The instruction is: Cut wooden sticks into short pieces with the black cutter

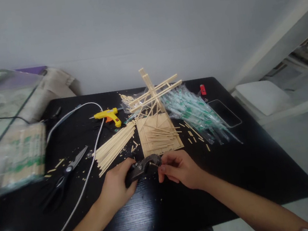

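Observation:
My left hand is closed around a dark hand cutter with a curved, hooked jaw pointing right. At that jaw, my right hand pinches a short thin wooden stick, mostly hidden by the fingers. Just beyond both hands lies a flat base of glued sticks, with loose sticks scattered on top. A windmill-like stick frame rises behind it. To the left, a fan of wooden sticks lies on the black table.
A yellow glue gun and open scissors lie left, with a white cable looping between. Plastic-wrapped chopsticks, a phone-like slab and a red lighter-like item are right. Stick offcuts are scattered about.

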`<state>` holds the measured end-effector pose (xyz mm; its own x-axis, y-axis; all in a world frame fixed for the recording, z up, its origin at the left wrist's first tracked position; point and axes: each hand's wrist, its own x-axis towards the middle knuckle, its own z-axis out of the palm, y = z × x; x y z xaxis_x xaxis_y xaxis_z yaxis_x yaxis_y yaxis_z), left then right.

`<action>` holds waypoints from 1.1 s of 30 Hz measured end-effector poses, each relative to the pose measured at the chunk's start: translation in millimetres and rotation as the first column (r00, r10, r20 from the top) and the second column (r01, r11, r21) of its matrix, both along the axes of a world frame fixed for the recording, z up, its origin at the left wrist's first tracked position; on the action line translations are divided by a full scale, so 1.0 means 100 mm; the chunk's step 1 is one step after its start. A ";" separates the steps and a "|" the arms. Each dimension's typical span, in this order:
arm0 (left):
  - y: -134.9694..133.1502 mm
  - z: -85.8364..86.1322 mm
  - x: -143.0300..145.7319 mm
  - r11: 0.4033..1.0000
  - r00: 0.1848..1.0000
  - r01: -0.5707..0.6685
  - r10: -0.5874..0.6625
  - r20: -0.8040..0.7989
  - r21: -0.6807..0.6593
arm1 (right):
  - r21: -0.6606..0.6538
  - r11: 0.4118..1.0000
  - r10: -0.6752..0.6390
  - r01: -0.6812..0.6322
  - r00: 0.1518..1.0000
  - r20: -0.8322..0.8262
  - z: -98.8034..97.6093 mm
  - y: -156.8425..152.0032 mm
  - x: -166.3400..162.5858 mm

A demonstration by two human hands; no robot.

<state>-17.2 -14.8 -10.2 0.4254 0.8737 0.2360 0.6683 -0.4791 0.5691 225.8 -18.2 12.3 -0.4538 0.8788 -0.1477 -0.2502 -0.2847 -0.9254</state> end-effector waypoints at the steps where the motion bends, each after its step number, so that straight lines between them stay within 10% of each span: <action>1: 0.00 0.01 0.00 1.000 1.000 0.006 -0.006 0.004 0.015 | 0.000 1.000 0.017 -0.017 1.000 -0.020 -0.01 0.00 0.00; 33: -0.01 0.03 0.00 1.000 1.000 0.012 -0.012 -0.009 0.000 | -0.064 0.995 0.066 -0.072 0.994 -0.081 -0.03 0.01 -0.03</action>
